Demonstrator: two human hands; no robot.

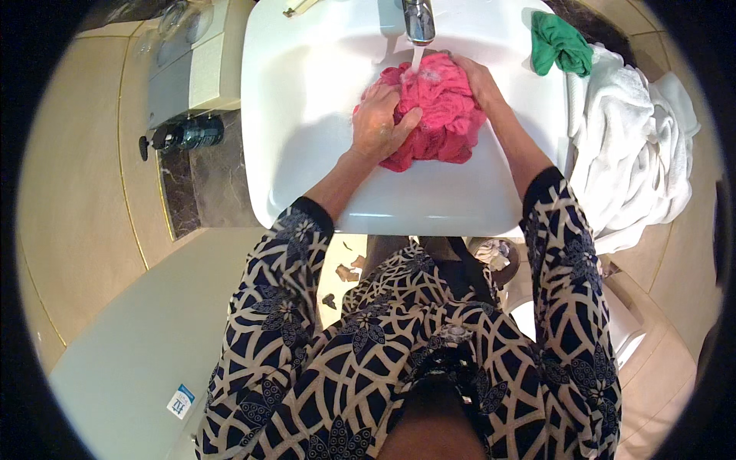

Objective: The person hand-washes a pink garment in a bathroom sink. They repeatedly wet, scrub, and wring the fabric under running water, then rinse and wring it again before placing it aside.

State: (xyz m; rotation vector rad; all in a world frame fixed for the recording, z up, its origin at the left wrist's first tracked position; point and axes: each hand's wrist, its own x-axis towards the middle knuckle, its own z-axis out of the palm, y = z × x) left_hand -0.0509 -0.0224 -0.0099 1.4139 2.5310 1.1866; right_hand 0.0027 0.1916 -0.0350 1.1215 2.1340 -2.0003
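A wet, bunched pink cloth point(445, 107) lies in the white sink point(303, 165) under a thin stream of water from the metal tap point(419, 23). Patches of pale suds show on its top. My left hand point(379, 123) grips the cloth's left side, with the thumb across the top and the fingers curled into the folds. On its far right edge rests my right hand point(477, 83), wrapped round the cloth, the fingertips partly hidden behind it.
Piled white towels point(629, 146) stand right of the sink, with a green cloth point(560, 44) at their far end. A pale box point(218, 65) and a dark bottle point(195, 133) are at the left. Below the sink's front edge is a round bin point(497, 257) holding crumpled paper.
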